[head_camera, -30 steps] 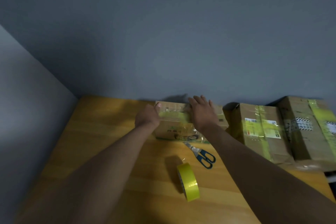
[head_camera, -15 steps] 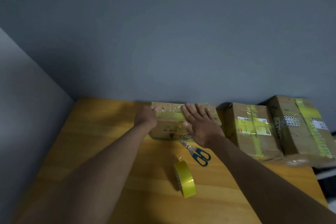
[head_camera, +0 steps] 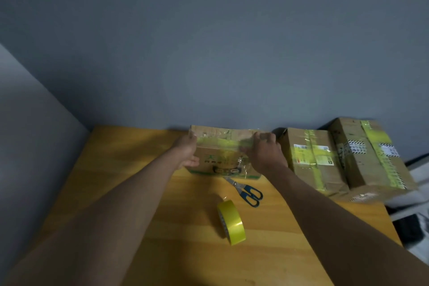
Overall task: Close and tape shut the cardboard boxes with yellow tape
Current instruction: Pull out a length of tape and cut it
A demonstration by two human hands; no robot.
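Three brown cardboard boxes sit along the back edge of the yellow-toned wooden table (head_camera: 130, 193), against the grey wall, and all three already carry yellow tape. The small printed cardboard box (head_camera: 222, 158) at the centre has a strip of translucent yellow tape (head_camera: 220, 142) running across its top, and both hands are on it. The left hand (head_camera: 188, 154) rests against the box's left end with its fingers fairly straight, bracing it. The right hand (head_camera: 263, 154) is at the right end with its fingers curled over the top edge where the strip ends — apparently gripping or pressing the tape end down, though the blur hides the exact contact. To the right, the medium cardboard box with a white shipping label (head_camera: 312, 160) and the larger cardboard box with black-and-white markings (head_camera: 369, 155) stand side by side, each banded with yellow tape and apparently finished. The roll of yellow tape (head_camera: 231, 222) stands on edge near the middle of the table, and the blue-handled scissors (head_camera: 246, 189) lie between it and the small box; neither is held. By the look of it the work is nearly done — what remains is smoothing this last strip, and perhaps a further band if the flaps need it.
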